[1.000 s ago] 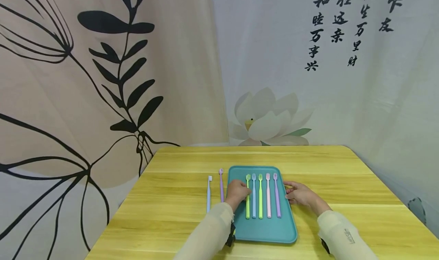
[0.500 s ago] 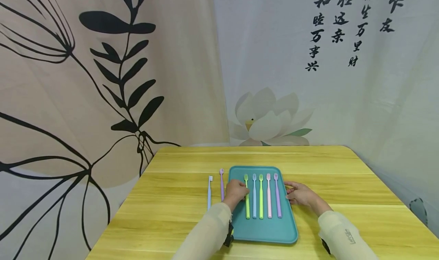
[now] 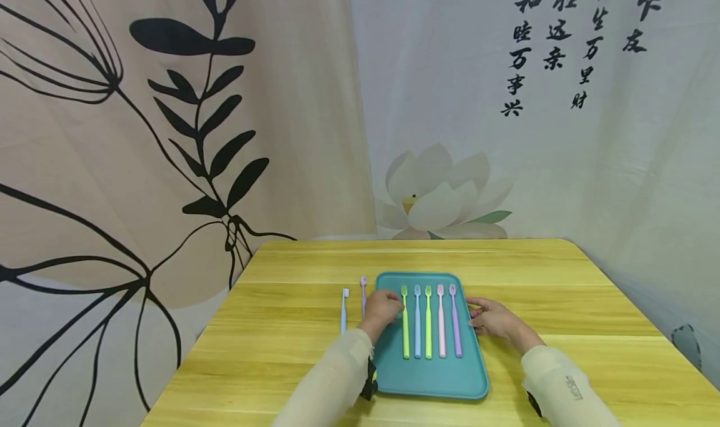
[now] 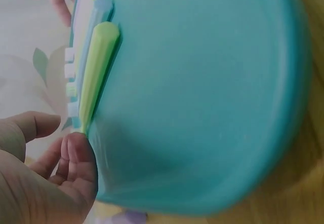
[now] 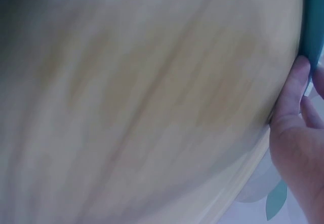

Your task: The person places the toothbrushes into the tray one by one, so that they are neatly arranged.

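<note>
A teal tray lies on the table with a row of toothbrushes on it. Leftmost is a green toothbrush, then a blue one, a second green one, a pink one and a purple one. My left hand is over the tray's left edge beside the leftmost green toothbrush. In the left wrist view, its thumb stands apart from the fingers, whose tips are right by that brush's neck. At the tray's right rim, my right hand touches the edge with extended fingers.
Left of the tray, a light blue toothbrush and a purple toothbrush lie on the wooden table; my left hand and sleeve partly cover them. Behind the table hangs a printed curtain.
My left hand has let go of the leftmost green toothbrush and drawn back slightly to the left. That brush shifted a little left, then settled upright in the row. The right hand stays put.
</note>
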Tool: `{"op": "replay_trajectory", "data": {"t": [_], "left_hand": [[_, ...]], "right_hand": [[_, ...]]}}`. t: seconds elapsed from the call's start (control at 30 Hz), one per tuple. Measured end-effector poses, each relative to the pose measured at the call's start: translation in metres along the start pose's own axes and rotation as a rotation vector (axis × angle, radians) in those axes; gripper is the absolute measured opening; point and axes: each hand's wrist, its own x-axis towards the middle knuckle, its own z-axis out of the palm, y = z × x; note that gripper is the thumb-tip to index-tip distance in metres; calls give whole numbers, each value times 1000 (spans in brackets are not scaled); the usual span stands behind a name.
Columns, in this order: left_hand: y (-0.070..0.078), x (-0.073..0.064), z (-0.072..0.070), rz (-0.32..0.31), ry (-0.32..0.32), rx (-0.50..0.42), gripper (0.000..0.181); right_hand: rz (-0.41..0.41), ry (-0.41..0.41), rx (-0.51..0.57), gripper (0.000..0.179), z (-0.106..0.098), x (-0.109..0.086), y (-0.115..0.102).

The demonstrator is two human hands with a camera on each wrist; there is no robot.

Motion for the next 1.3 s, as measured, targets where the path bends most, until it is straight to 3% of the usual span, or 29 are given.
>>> {"op": "replay_trajectory", "data": {"t": [0.7, 1.03, 1.3], "left_hand": [[-8, 10, -48, 27, 21, -136, 32], [-24, 26, -73, -10, 77, -143, 33], [-34, 20, -95, -56, 107, -138, 35]], "right_hand": [[23, 22, -28, 62, -1, 1, -1], [9, -2, -25, 63, 0, 0, -1], [9, 2, -11, 64, 0, 0, -1]]}}
